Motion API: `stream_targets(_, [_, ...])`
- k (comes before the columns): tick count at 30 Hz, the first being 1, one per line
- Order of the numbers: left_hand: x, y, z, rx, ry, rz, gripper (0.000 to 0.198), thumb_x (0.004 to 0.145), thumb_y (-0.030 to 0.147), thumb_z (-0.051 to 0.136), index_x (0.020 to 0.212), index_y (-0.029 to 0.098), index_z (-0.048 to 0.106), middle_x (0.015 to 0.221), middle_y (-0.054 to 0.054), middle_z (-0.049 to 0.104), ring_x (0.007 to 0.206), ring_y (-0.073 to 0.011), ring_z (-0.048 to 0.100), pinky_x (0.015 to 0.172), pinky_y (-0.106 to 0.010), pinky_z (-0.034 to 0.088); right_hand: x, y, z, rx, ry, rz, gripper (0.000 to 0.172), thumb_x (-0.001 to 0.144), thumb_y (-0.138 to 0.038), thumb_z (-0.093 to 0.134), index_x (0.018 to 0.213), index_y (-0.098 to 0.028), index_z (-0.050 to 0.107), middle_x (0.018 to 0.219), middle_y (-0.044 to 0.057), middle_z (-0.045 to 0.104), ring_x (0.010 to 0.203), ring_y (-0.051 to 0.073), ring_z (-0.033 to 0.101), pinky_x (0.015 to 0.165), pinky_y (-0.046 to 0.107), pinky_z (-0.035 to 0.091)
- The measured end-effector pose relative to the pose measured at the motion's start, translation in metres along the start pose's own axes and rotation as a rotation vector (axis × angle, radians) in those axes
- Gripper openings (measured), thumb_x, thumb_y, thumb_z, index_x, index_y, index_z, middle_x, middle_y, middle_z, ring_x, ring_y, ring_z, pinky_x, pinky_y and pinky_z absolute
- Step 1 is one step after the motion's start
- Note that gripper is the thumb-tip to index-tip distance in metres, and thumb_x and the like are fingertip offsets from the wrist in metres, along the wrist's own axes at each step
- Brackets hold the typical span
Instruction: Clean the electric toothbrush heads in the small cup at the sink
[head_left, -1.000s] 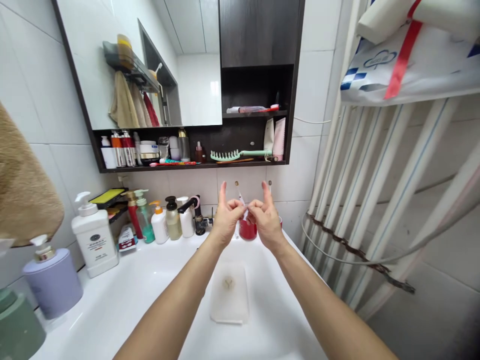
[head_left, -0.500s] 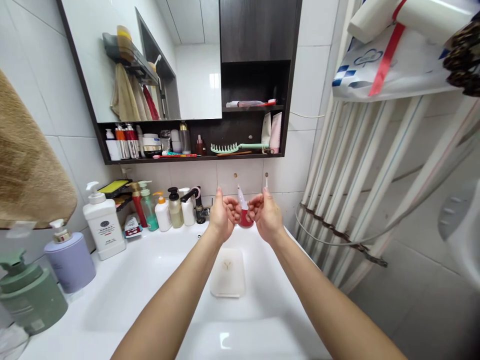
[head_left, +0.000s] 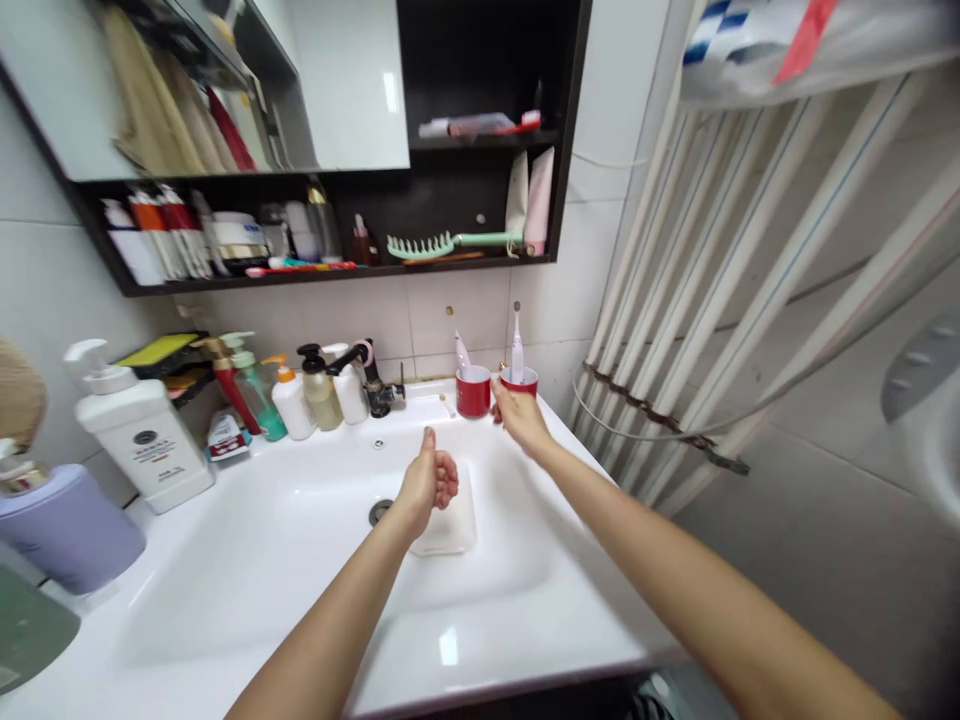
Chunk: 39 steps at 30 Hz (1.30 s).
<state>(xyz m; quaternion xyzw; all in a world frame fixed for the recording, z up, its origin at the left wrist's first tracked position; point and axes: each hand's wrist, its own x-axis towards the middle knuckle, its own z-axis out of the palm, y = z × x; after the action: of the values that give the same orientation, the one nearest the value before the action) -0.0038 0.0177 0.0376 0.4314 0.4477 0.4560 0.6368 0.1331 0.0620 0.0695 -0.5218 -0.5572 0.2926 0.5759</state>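
White, glossy and smoothly curved, the sink fills the lower part of the frame, below a wall of pale square-edged tiles. Straight, round pipes slant down the right side. A dark cabinet with a flat mirror spans the top left and centre. At left stands a boxy white plastic bottle. Mid-frame, the left hand hangs loosely curled, thumb up, holding nothing visible, above a pale, rounded-corner tray. Right of centre, the right hand reaches to the right red cup, partly hiding it; whether its fingers grip anything I cannot tell. The left red cup sits just beside. A slim, smooth toothbrush stands upright in the right one.
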Motion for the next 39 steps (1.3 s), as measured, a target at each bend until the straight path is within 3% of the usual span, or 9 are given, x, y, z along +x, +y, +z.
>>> stream_targets(3, [0.001,-0.036,-0.02,0.022,0.062,-0.09,0.046,0.059,0.058,0.031,0.05,0.014,0.042,0.033,0.005,0.039,0.028,-0.003,0.032,0.033,-0.015,0.019,0.03,0.021,-0.028,-0.248,0.123,-0.005,0.022,0.056,-0.036,0.051,0.055,-0.014,0.052,0.065,0.006,0.05,0.075,0.019,0.045,0.069,0.033,0.03])
stream_targets(6, [0.007,-0.053,-0.032,0.071,0.066,-0.167,0.041,0.06,0.054,0.035,0.06,0.014,0.045,0.042,0.004,0.046,0.033,-0.003,0.037,0.036,-0.015,0.023,0.054,0.044,-0.049,-0.447,0.142,0.034,0.034,0.054,-0.031,0.054,0.083,-0.014,0.051,0.094,0.008,0.045,0.093,0.02,0.037,0.077,0.034,0.024])
stream_targets(14, [0.018,-0.065,-0.039,0.448,-0.066,-0.152,0.038,0.059,0.05,0.041,0.071,0.015,0.05,0.055,0.002,0.05,0.046,-0.0069,0.044,0.043,-0.02,0.032,0.075,0.083,-0.05,-0.84,-0.055,0.003,0.036,0.065,-0.025,0.048,0.097,-0.013,0.038,0.092,0.004,0.049,0.086,0.015,0.042,0.075,0.03,0.03])
stream_targets(20, [0.017,-0.063,-0.03,0.513,0.052,-0.042,0.032,0.059,0.045,0.045,0.072,0.015,0.05,0.062,0.002,0.051,0.053,-0.0066,0.046,0.046,-0.019,0.034,0.041,0.065,-0.064,-1.004,-0.083,-0.164,0.035,0.063,-0.032,0.047,0.091,-0.01,0.041,0.089,0.005,0.048,0.081,0.015,0.045,0.07,0.027,0.033])
stream_targets(24, [0.026,-0.042,-0.01,0.489,0.235,0.284,0.028,0.062,0.037,0.044,0.076,0.013,0.049,0.064,0.004,0.051,0.057,-0.0052,0.048,0.051,-0.019,0.037,0.003,0.047,-0.064,-1.017,-0.212,-0.281,0.044,0.074,-0.029,0.008,0.094,-0.002,0.037,0.084,0.002,0.043,0.087,0.012,0.044,0.072,0.031,0.029])
stream_targets(27, [0.036,-0.021,0.008,0.533,0.272,0.498,0.036,0.061,0.034,0.046,0.091,0.014,0.044,0.081,0.003,0.053,0.069,-0.006,0.048,0.059,-0.023,0.038,-0.022,0.04,-0.05,-0.963,-0.301,-0.331,0.038,0.071,-0.036,0.026,0.092,-0.008,0.039,0.086,0.001,0.043,0.085,0.014,0.045,0.072,0.031,0.031])
stream_targets(31, [0.044,-0.008,0.019,0.509,0.194,0.427,0.053,0.057,0.032,0.053,0.103,0.013,0.035,0.091,0.001,0.05,0.073,-0.0054,0.044,0.068,-0.023,0.034,-0.046,0.04,-0.025,-0.911,-0.383,-0.395,0.034,0.063,-0.037,0.047,0.089,-0.016,0.041,0.085,0.003,0.045,0.076,0.014,0.049,0.065,0.027,0.036])
stream_targets(33, [0.042,-0.009,0.016,0.518,0.126,0.345,0.044,0.056,0.031,0.054,0.094,0.012,0.045,0.082,0.002,0.053,0.067,-0.005,0.044,0.068,-0.022,0.033,-0.057,0.039,-0.015,-0.906,-0.385,-0.431,0.036,0.064,-0.038,0.046,0.093,-0.017,0.04,0.082,0.004,0.046,0.07,0.016,0.049,0.059,0.027,0.037])
stream_targets(39, [0.033,-0.019,-0.01,0.496,0.192,0.35,0.024,0.047,0.028,0.058,0.066,0.013,0.054,0.056,0.003,0.053,0.051,-0.0079,0.043,0.052,-0.02,0.034,-0.075,0.041,0.015,-0.873,-0.468,-0.413,0.033,0.061,-0.034,0.05,0.09,-0.018,0.044,0.083,0.005,0.046,0.071,0.016,0.049,0.059,0.026,0.037])
